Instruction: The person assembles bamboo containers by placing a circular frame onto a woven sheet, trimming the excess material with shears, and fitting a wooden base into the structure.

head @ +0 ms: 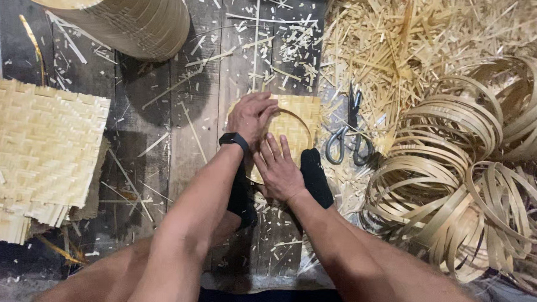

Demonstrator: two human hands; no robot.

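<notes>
- Nearest the camera, two bare forearms run forward over the person's legs; the knees and lap are cut off by the lower edge.
- Two dark-socked feet (313,174) sit on either side of a small woven mat (299,119), seemingly to pin it to the floor (178,135) so it cannot slide.
- The right hand (280,168) lies flat, fingers spread, pressing on the near part of the mat and on a thin bamboo hoop (303,123) laid over it. It grips nothing; it looks like a hold-down.
- The left hand (251,115), with a black watch (234,139) at the wrist, curls over the mat's left edge. Its fingertips are hidden, so I cannot tell whether it pinches the hoop or only presses it.
- The hands are close together, almost touching, both on the same piece.
- Scissors (346,133) lie just right of the mat, near the right hand.
- Further right is a heap of coiled strips (460,177), partly cut off by the frame.
- At left, a stack of woven sheets (39,147) runs out of view.
- Farthest, a round woven basket (117,11) lies tilted at the top left, its top cut off; loose shavings (394,48) fill the top right, too tangled to sort.
</notes>
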